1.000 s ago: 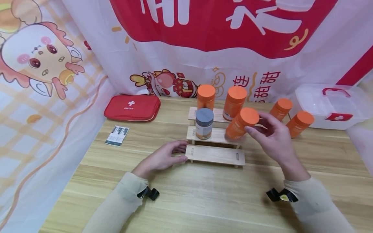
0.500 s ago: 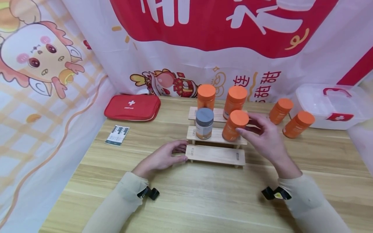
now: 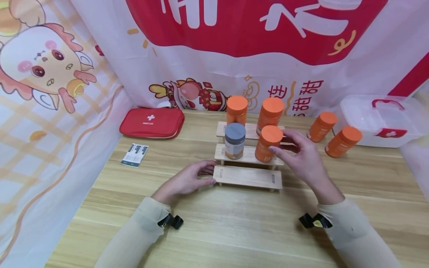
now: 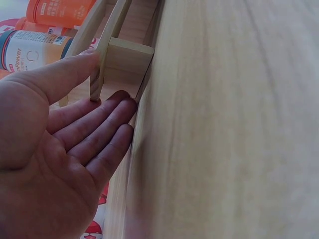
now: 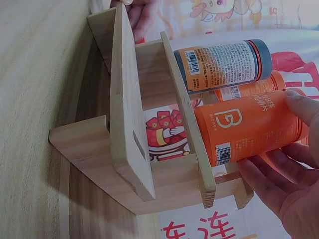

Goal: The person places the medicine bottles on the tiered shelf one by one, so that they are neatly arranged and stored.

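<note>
A wooden three-step rack (image 3: pixel 247 177) stands on the table. On its middle step, my right hand (image 3: pixel 303 158) holds an orange bottle (image 3: pixel 264 149) between thumb and fingers; in the right wrist view the bottle (image 5: pixel 244 127) has its base on the step. Beside it stands a grey-capped bottle (image 3: pixel 234 143). Two orange bottles (image 3: pixel 237 108) (image 3: pixel 270 113) are on the top step. My left hand (image 3: pixel 187 178) pinches the left end of the lowest step, and in the left wrist view the thumb of that hand (image 4: pixel 65 129) lies on the board's edge.
Two more orange bottles (image 3: pixel 322 126) (image 3: pixel 343 142) are on the table at the right, before a clear box with a red handle (image 3: pixel 388 119). A red first-aid pouch (image 3: pixel 152 123) and a printed card (image 3: pixel 135 155) lie at the left. A printed cloth hangs behind.
My right hand has moved left with the orange bottle, which was tilted and is now upright on the middle step beside the grey-capped one. The left hand has stayed in place.
</note>
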A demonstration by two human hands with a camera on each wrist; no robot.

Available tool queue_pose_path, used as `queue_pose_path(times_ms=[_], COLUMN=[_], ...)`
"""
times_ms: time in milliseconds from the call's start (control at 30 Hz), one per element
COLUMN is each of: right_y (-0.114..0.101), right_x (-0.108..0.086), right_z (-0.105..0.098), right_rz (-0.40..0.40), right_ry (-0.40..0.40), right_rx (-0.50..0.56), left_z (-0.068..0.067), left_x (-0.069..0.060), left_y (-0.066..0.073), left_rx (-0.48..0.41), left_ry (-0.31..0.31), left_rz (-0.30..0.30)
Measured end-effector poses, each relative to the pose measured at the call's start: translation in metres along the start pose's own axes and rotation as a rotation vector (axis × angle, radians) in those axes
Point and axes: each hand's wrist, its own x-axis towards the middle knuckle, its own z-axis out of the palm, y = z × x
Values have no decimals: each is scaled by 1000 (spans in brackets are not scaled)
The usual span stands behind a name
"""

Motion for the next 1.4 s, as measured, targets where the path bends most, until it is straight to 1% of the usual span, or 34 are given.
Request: queue_pose_path(times_ms=[300,400,600,767,933,1200,1267,1400], right_y=[3,6,8,15,27,44,49,60], right_x=[-3,-6,-11,-15,-20,-29,-33,-40], right_z=[-5,-8,-21,-35,-52,-79,-86,-99], right_rz=[3,-17,-77,-79,-16,105,129,177], right_ry=[-26,-23,34,95,129,168,177,195], right_rx=[-19,-11,2,-6,-38,-152,-160,-143], left_z=[0,0,0,-1,-1,-1,-1,0], left_x=[0,0,1,2,1,0,0,0], left_y=[-1,0,0,-1,-1,-1,-1,-1], left_rx=[-12,-12,-7,-1,3,7,8,7], left_ry=[-2,-2,-5,-5,-10,-4,-4,-4], left_rz=[8,11,6,6,13,10,11,16])
